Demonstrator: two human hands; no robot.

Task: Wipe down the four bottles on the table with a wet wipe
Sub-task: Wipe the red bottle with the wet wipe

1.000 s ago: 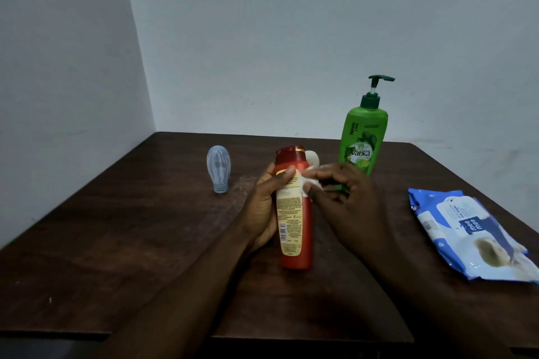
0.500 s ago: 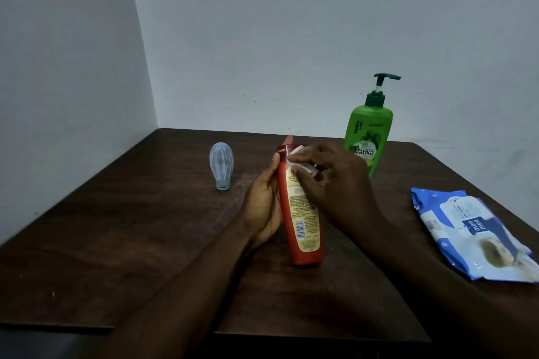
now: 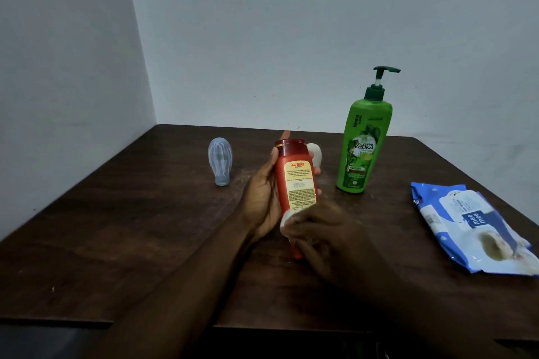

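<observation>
My left hand [image 3: 262, 198] grips a red bottle with a yellow label [image 3: 294, 181] from the left, holding it over the table. My right hand [image 3: 326, 239] presses a white wet wipe [image 3: 287, 218] against the bottle's lower part. A tall green pump bottle [image 3: 363, 146] stands upright to the right. A small clear bluish bottle [image 3: 220, 161] stands on its cap at the left. A small white bottle [image 3: 316, 153] peeks out behind the red one, mostly hidden.
A blue and white wet wipe pack [image 3: 478, 227] lies flat at the right side of the dark wooden table [image 3: 131, 227]. White walls meet in a corner behind the table. The table's front edge runs near the bottom of the view.
My right hand slid the wipe from the red bottle's top down to its lower part. The bottle's yellow label is now uncovered. My left hand kept its grip.
</observation>
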